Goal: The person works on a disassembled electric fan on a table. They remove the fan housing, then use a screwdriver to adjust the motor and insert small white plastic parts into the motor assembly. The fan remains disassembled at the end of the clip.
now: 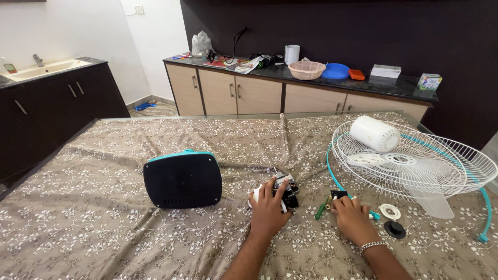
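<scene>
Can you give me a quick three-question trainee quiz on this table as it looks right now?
1. True or false: the left hand rests on the fan motor.
2. Which thing lies inside the white fan grille? A) the dark fan base B) the white motor cover C) the green screwdriver
3. Fill in: the right hand rests on the table beside the green ____.

Key: 1 true; 2 B; 3 screwdriver.
</scene>
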